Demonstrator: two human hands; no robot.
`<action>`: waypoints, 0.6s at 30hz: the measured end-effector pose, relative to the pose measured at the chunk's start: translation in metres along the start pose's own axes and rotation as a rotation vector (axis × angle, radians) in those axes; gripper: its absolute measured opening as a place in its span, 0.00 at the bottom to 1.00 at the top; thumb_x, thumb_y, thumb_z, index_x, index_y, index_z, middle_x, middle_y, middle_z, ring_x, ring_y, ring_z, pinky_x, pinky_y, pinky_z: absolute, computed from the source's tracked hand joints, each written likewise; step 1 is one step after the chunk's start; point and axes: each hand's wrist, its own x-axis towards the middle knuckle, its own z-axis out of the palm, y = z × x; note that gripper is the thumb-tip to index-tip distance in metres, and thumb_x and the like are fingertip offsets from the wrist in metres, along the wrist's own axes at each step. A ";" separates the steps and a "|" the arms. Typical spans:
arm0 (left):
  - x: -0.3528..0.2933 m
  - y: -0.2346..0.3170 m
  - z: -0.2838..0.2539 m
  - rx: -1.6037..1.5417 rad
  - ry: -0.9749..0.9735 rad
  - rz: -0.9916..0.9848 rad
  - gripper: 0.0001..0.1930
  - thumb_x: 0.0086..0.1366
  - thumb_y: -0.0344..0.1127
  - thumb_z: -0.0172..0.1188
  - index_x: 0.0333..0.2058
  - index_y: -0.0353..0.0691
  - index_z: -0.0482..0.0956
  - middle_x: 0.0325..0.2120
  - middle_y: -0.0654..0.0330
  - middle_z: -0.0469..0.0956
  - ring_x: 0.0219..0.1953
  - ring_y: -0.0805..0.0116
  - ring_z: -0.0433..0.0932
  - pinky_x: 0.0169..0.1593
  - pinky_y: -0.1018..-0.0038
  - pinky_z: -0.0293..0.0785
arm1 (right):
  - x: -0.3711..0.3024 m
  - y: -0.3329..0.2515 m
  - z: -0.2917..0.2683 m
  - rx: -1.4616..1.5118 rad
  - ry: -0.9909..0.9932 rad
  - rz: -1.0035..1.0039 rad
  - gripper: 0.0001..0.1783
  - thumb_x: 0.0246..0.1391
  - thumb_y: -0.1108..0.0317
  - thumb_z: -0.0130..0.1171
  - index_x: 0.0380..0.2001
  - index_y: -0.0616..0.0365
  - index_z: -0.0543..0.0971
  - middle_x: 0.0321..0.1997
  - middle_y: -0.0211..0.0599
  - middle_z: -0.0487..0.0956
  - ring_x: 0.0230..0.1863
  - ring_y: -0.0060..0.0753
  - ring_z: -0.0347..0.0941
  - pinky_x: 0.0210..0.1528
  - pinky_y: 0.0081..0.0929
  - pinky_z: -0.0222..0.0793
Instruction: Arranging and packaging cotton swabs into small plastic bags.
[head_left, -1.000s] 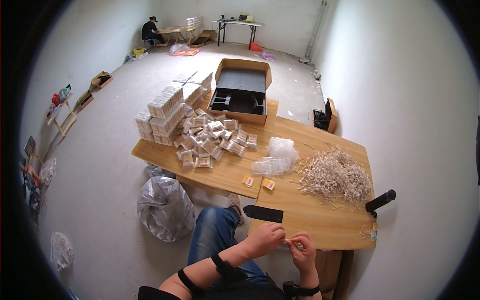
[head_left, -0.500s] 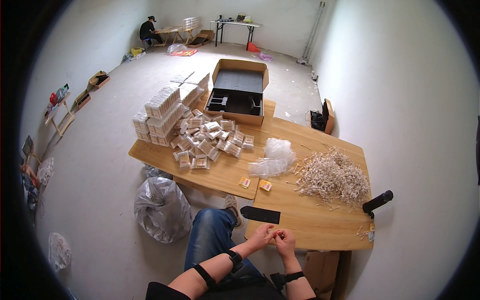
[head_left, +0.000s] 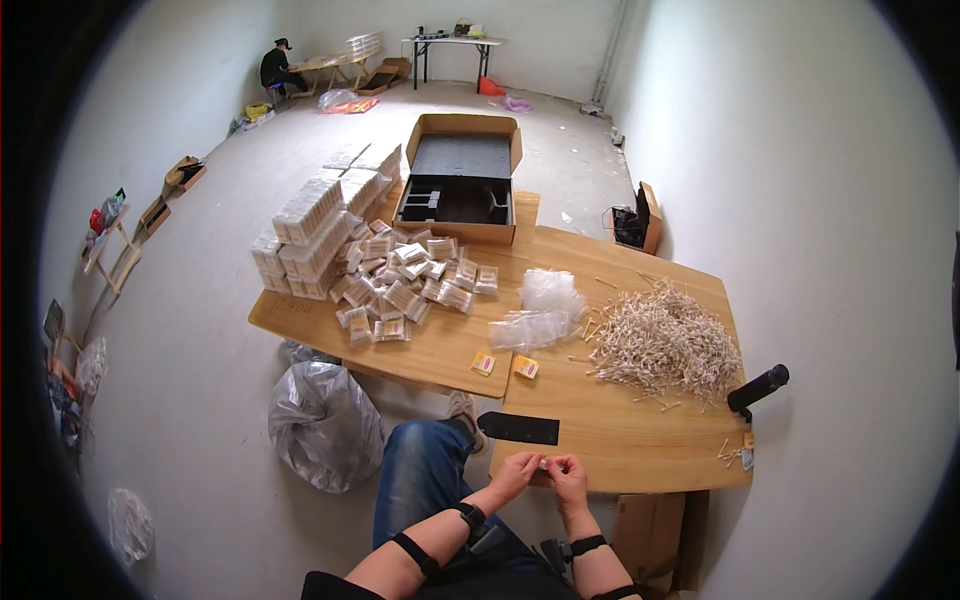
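At the table's near edge, my left hand [head_left: 517,475] and my right hand [head_left: 569,482] meet, fingers closed in a pinch. A tiny whitish thing shows between their fingertips, too small to name. Just beyond them lies a flat black strip [head_left: 518,428] with one pointed end. Farther right spreads a large heap of loose cotton swabs [head_left: 665,340]. Two small stacks of yellow cards, a left stack [head_left: 483,364] and a right stack [head_left: 526,368], rest ahead of my hands. Clear plastic bags [head_left: 540,310] lie in a loose pile behind the cards.
Filled swab packets [head_left: 410,280] lie scattered at the left, beside stacked white packs [head_left: 315,230]. An open cardboard box [head_left: 462,232] with black foam stands behind. A black cylinder [head_left: 760,390] leans at the right edge. A grey plastic bag [head_left: 325,425] sits on the floor. Another person [head_left: 278,68] sits far off.
My fingertips have shifted against each other, and a whitish bit now shows between them. The whole view has moved slightly; the things on the table look unchanged.
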 end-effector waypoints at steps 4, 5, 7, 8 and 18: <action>0.002 -0.009 0.004 -0.002 0.032 0.068 0.16 0.71 0.41 0.53 0.41 0.34 0.81 0.33 0.48 0.82 0.36 0.59 0.81 0.42 0.70 0.74 | 0.004 0.007 -0.001 0.153 0.018 0.042 0.05 0.60 0.71 0.60 0.33 0.59 0.75 0.33 0.30 0.79 0.33 0.19 0.73 0.39 0.17 0.71; -0.002 -0.012 0.004 -0.004 0.026 0.063 0.16 0.71 0.41 0.53 0.41 0.34 0.81 0.33 0.48 0.82 0.36 0.59 0.81 0.42 0.70 0.74 | 0.005 0.016 -0.005 0.133 0.016 0.022 0.05 0.61 0.70 0.59 0.33 0.59 0.75 0.33 0.30 0.78 0.33 0.19 0.73 0.39 0.18 0.71; 0.001 -0.009 -0.003 0.036 -0.014 -0.010 0.16 0.72 0.41 0.50 0.44 0.34 0.81 0.36 0.51 0.82 0.39 0.62 0.81 0.45 0.71 0.74 | 0.011 0.024 -0.007 0.093 0.005 0.017 0.05 0.62 0.70 0.59 0.34 0.59 0.75 0.34 0.30 0.78 0.33 0.20 0.74 0.38 0.19 0.72; 0.002 -0.006 -0.002 0.036 -0.018 -0.008 0.16 0.72 0.41 0.50 0.44 0.34 0.81 0.36 0.51 0.82 0.39 0.62 0.81 0.45 0.71 0.74 | 0.013 0.028 -0.010 0.052 -0.007 0.013 0.05 0.62 0.69 0.58 0.34 0.59 0.75 0.34 0.30 0.78 0.33 0.20 0.74 0.38 0.20 0.72; 0.004 -0.007 -0.007 -0.017 0.021 -0.044 0.16 0.72 0.40 0.51 0.43 0.33 0.81 0.36 0.51 0.83 0.40 0.63 0.81 0.46 0.72 0.74 | 0.009 0.021 0.000 0.176 -0.014 0.061 0.07 0.64 0.67 0.55 0.36 0.60 0.75 0.34 0.32 0.79 0.34 0.21 0.75 0.40 0.22 0.75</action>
